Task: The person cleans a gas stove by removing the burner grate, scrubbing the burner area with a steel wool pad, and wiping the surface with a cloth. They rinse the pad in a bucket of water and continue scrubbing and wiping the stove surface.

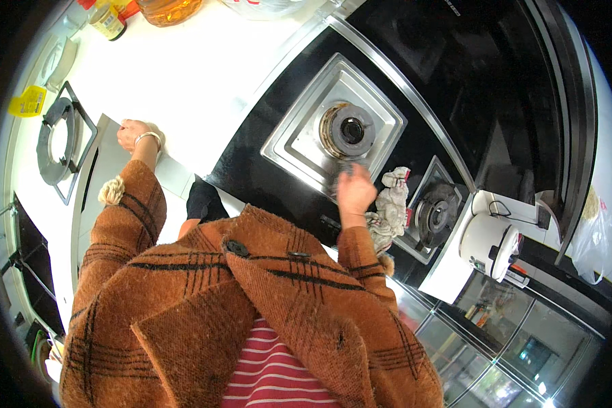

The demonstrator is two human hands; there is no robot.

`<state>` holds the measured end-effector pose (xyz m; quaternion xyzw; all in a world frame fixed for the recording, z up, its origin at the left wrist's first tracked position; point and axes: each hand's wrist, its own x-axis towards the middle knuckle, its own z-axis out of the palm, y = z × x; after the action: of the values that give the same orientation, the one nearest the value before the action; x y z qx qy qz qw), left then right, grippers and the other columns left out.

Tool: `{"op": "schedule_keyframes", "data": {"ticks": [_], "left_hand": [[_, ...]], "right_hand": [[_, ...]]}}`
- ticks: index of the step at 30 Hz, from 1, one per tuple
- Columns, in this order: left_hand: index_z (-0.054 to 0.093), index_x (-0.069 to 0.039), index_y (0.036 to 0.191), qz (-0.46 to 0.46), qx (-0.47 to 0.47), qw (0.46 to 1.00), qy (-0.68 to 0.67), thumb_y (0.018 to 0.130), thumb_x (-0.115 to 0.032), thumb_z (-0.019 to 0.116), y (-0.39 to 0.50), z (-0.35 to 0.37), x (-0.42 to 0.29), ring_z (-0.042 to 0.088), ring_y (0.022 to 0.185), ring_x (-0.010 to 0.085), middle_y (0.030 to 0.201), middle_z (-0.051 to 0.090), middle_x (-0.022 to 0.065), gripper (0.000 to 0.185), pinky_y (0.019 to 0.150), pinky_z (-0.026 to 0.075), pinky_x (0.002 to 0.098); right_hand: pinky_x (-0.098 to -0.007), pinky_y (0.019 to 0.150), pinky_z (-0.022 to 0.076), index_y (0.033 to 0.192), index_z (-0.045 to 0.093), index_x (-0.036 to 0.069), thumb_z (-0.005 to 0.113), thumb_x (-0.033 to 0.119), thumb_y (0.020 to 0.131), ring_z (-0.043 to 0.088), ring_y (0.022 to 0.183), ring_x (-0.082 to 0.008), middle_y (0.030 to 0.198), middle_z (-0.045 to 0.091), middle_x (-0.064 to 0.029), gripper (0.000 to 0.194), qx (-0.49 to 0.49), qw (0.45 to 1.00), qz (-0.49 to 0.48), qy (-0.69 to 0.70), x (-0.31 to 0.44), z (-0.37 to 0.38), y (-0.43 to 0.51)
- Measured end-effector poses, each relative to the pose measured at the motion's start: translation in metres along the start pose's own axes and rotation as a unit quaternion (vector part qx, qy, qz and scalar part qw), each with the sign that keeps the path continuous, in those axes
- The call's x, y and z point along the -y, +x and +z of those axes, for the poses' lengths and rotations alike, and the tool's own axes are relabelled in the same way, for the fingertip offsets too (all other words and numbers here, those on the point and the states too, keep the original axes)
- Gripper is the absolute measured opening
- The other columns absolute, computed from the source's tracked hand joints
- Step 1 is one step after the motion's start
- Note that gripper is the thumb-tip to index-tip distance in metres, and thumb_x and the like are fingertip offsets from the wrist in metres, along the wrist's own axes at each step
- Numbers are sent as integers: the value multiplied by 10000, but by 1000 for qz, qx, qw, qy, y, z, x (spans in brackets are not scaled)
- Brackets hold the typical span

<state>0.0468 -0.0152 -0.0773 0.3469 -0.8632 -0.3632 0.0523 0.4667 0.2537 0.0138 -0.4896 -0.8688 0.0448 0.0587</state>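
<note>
My right hand is over the near side of the stainless steel drip tray of a black glass gas hob. It is closed on a motion-blurred grey scrubber, which looks like steel wool. Just beyond the fingers stands the bare burner, with brown grime around its side. A crumpled, soiled white cloth or glove lies on the hob, right of that hand. My left hand, with a bangle at the wrist, rests curled at the white counter's edge; nothing shows in it.
A black pan support lies on the counter at left, near a yellow heart-shaped item. Bottles stand at the back. A second burner and a white rice cooker are at right. A black range hood overhangs the hob.
</note>
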Motion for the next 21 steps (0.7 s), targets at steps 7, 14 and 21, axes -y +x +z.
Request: {"op": "schedule_keyframes", "data": {"ticks": [7,14,21], "left_hand": [[631,40,1096,25,-18,1000,0,940,-393,395,-2,8,4,621,998,415,1108,636,241,517,882,468,541],[651,98,1016,30,-22,999,7,927,-373,391,-11,-2,-5,619,981,447,1065,640,291,546,851,485,520],[628,62,1062,43,-31,998,38,945,-401,381,4,12,6,605,1016,424,1116,619,265,538,873,460,545]], "right_hand": [[-440,623,520,826,572,46,662,198,756,638,707,-343,829,629,-160,190,-68,997,-14,-26,-1,32,11],[-394,640,538,899,614,78,650,171,737,646,736,-300,854,634,-119,191,-72,988,-134,35,12,24,-5],[-451,669,523,979,620,36,649,146,758,633,768,-367,888,634,-169,249,-106,993,-9,51,-10,33,11]]}}
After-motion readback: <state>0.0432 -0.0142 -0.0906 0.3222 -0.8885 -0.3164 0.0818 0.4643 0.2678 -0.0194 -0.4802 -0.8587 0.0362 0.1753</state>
